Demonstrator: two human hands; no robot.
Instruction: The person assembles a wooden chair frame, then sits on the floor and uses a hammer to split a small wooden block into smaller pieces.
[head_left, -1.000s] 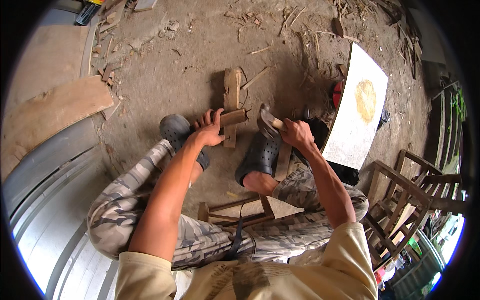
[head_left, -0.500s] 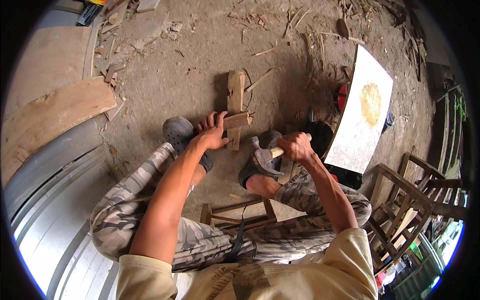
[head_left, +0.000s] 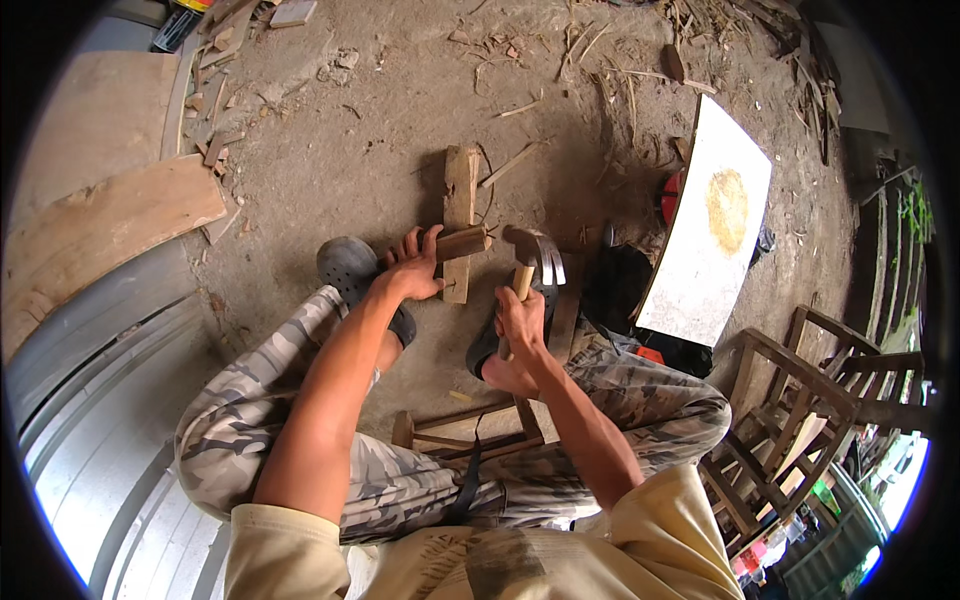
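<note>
My left hand [head_left: 414, 266] is closed around one end of a short wooden piece [head_left: 464, 243], which lies across a longer wooden block [head_left: 460, 190] on the ground. A thin nail or wire seems to stick out at the short piece's right end, too small to make out well. In my right hand [head_left: 521, 318] is a claw hammer [head_left: 535, 252], gripped by its pale wooden handle. Its head is up, just right of the short piece and apart from it, with the claw to the right.
A white board [head_left: 700, 250] with a brown stain leans at the right. Wooden chair frames [head_left: 800, 400] stand at the lower right. Curved planks [head_left: 110, 245] and pale metal sheets [head_left: 120, 390] lie at the left. Wood scraps litter the dirt floor [head_left: 350, 130]. My feet in grey clogs [head_left: 345, 262] flank the block.
My right hand has swung the hammer left and turned it, so its head now points away from me near the short piece's end. My left hand keeps its hold on the short piece.
</note>
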